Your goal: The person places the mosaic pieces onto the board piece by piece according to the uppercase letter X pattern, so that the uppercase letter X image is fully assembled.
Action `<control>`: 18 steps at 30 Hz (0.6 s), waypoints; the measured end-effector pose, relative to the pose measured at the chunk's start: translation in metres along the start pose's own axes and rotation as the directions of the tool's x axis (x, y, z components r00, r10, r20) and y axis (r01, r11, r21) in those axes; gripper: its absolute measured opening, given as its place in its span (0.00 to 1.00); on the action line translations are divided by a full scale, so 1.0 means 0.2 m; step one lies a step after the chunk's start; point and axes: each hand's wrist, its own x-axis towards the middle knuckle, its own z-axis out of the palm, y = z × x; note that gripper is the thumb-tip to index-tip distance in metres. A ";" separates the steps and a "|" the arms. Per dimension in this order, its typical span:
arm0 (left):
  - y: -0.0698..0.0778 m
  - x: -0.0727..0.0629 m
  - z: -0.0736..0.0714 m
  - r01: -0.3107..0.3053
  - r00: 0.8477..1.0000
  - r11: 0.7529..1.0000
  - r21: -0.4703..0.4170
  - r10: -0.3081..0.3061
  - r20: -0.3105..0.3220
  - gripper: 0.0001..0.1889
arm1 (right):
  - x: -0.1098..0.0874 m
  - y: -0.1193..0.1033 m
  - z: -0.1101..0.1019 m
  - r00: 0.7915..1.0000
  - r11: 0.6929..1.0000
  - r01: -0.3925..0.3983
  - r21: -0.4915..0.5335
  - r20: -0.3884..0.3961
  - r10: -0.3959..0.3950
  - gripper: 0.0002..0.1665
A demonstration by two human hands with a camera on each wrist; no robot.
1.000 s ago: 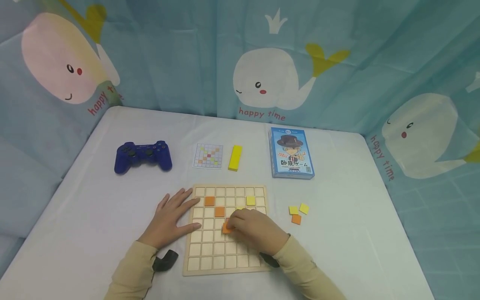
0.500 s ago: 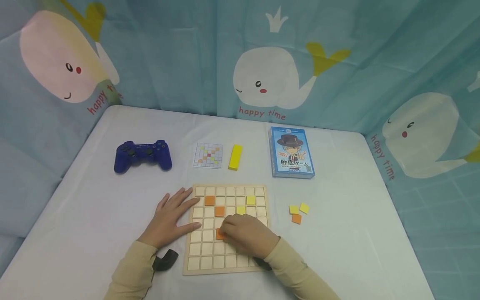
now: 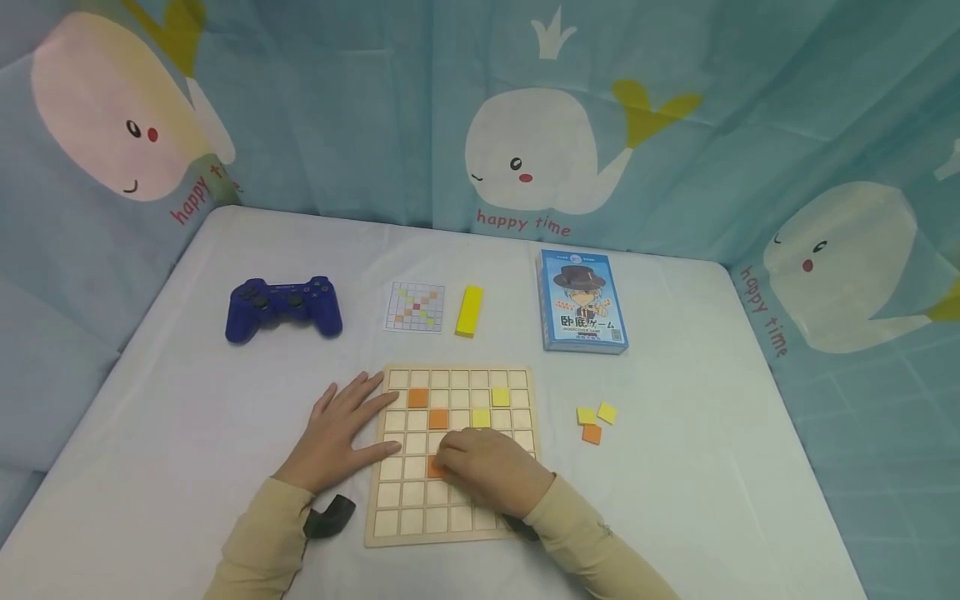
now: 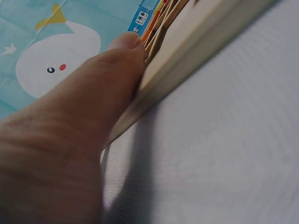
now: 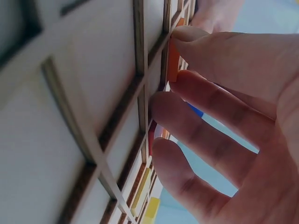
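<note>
Pale blue curtain [image 3: 360,125] printed with whales and the words "happy time" hangs behind a table spread with white cloth [image 3: 712,467], and on the cloth lies a flat wooden grid board [image 3: 412,495], to which all else can be placed. Over its middle, somewhat toward the near side, is the right hand [image 3: 491,471], its thumb and index finger pinching an orange tile [image 3: 434,467] by the edges; the grip is narrow, just the tile between the fingertips, while the other fingers curve over the grid. That tile is at the board's third column from the left, fifth row from the far side, though whether it sits fully down in its cell I cannot tell. At the board's left edge the left hand [image 3: 337,437] lies with fingers spread wide, holding nothing, its index finger and thumb reaching onto the rim. Set in the board's far half are a second orange tile [image 3: 417,398] and a third orange tile [image 3: 438,418] to the left, with an upper yellow tile [image 3: 500,397] and a lower yellow tile [image 3: 481,417] to the right. Just off the board's right side, three loose tiles [image 3: 592,434] lie close together, two yellow and one orange. Beyond the board's far edge are a printed grid card [image 3: 415,307] and a yellow block [image 3: 469,312]; a blue game controller [image 3: 283,308] lies beyond it to the left, a blue game box [image 3: 582,302] beyond it to the right
</note>
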 end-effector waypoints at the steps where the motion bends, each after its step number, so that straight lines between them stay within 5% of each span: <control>1: 0.00 0.00 0.00 0.001 1.000 1.000 0.000 -0.001 0.002 0.38 | 0.00 0.00 0.00 1.000 1.000 -0.001 -0.002 -0.003 0.001 0.04; 18: -0.01 0.00 0.01 0.005 1.000 1.000 0.010 -0.005 0.004 0.38 | 0.01 -0.01 0.02 1.000 1.000 -0.021 0.008 -0.012 0.021 0.04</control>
